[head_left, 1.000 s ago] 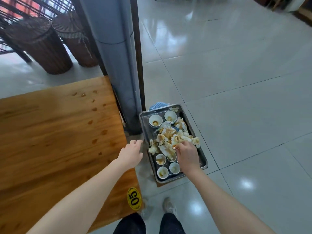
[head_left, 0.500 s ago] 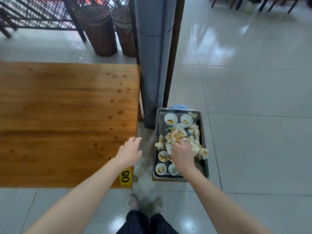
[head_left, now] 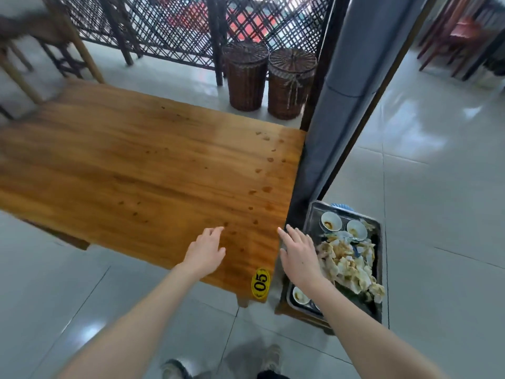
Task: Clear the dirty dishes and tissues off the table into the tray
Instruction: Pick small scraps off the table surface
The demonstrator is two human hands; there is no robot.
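- Moved: right grip (head_left: 299, 255) has come off the tissues (head_left: 348, 265) it pressed half a second ago and now hangs over the gap between tabletop (head_left: 136, 165) and tray (head_left: 308, 218). Left grip (head_left: 205, 250) has gone from off the near right corner to above the near edge.
- Right grip: fingers straight and spread, holding nothing.
- Left grip: fingers relaxed, holding nothing; contact with the wood cannot be told.
- Tray: near, just right of the tabletop, on a low stand (head_left: 300, 315). Holds bowls (head_left: 331, 222) at its far and near ends, with tissues heaped between.
- Tabletop: no dishes or tissues in view; brown spots (head_left: 266, 189) toward the right edge.
- Step, judged: loading done, final check.
- Next, judged: scan the blurred far left. If nothing is there, lift the tray by both long rims and keep it level, as the heap is loose and stands above the rim.
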